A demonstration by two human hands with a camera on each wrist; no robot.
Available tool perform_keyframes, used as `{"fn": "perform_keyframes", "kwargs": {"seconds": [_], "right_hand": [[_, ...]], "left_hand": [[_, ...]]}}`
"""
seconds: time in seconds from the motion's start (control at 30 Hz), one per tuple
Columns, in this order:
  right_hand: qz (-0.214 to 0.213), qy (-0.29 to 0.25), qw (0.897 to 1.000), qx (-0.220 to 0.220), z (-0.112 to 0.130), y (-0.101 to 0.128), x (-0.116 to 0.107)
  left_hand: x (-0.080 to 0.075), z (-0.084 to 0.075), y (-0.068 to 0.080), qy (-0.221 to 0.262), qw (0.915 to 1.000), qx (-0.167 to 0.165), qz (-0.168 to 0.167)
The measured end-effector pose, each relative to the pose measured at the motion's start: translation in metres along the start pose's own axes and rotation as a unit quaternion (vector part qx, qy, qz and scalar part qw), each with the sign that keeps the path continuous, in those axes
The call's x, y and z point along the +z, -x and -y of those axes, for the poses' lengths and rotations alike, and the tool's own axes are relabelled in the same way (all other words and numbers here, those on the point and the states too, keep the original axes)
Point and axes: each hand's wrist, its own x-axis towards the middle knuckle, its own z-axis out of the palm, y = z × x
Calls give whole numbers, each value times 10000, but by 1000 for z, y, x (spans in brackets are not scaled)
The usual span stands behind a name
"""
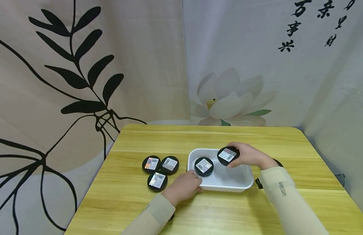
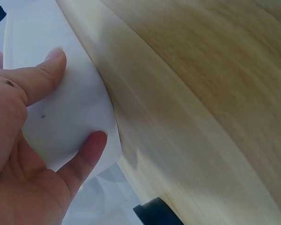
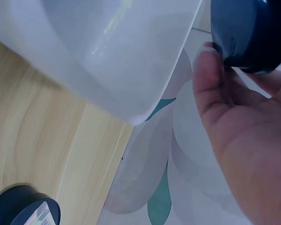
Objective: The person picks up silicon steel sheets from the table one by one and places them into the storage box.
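Observation:
A white tray (image 1: 243, 182) sits mid-table. My left hand (image 1: 194, 182) grips its near left corner; in the left wrist view the thumb (image 2: 42, 75) and a finger lie on the tray's wall (image 2: 33, 28). My right hand (image 1: 237, 156) holds a round black tin (image 1: 228, 154) with a label, tilted over the tray's far right side. The right wrist view shows that tin (image 3: 250, 33) between thumb (image 3: 208, 79) and fingers, just past the tray's rim (image 3: 117, 51). A second labelled black tin (image 1: 204, 166) lies inside the tray.
Three more labelled black tins (image 1: 151, 164) (image 1: 169, 164) (image 1: 157, 181) lie on the wooden table (image 1: 287, 147) left of the tray. Printed curtains hang behind the table and on both sides. The table's right edge is near a curtain.

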Motion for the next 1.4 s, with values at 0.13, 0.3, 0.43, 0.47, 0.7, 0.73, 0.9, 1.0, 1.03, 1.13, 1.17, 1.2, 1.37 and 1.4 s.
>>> {"fn": "perform_keyframes", "kwargs": {"seconds": [0.13,0.3,0.43,0.47,0.7,0.73,0.9,1.0,1.03,1.13,1.17,1.2,1.37,1.4], "right_hand": [[67,-27,9999,-100,-1,-3,3],[100,100,9997,-179,-2,-6,7],[124,179,9997,-111,-2,-8,9],[136,179,9997,-92,-2,-8,10],[202,296,9993,89,-3,-13,15],[222,319,9992,127,-2,-14,15],[304,357,9985,295,0,-15,16],[350,409,9983,240,2,-16,16],[370,426,9982,219,3,-16,17],[434,438,9980,147,3,-17,18],[446,426,9980,149,2,-17,18],[470,401,9980,133,3,-17,18],[548,296,9980,82,1,-18,21],[559,300,9979,103,2,-18,21]], "left_hand": [[-2,-1,1,-13,10000,7,-19],[-2,-1,1,-26,10000,8,-7],[-2,-1,0,-9,10000,5,-8],[-1,-1,1,-6,10000,5,-13],[-2,-2,1,5,10000,-11,0],[-2,-2,1,-2,10000,-12,-1],[-1,-2,1,-60,10000,-11,-9],[-1,-2,1,-64,10000,-15,-9],[-1,-1,1,-59,10000,-19,-9],[-1,-1,1,-63,10000,-1,-30],[-1,-1,1,-77,10000,8,-35],[-1,-1,1,-87,10000,11,-34],[-2,-1,1,-124,9999,3,-6],[-2,-1,2,-123,9999,-2,-7]]}}
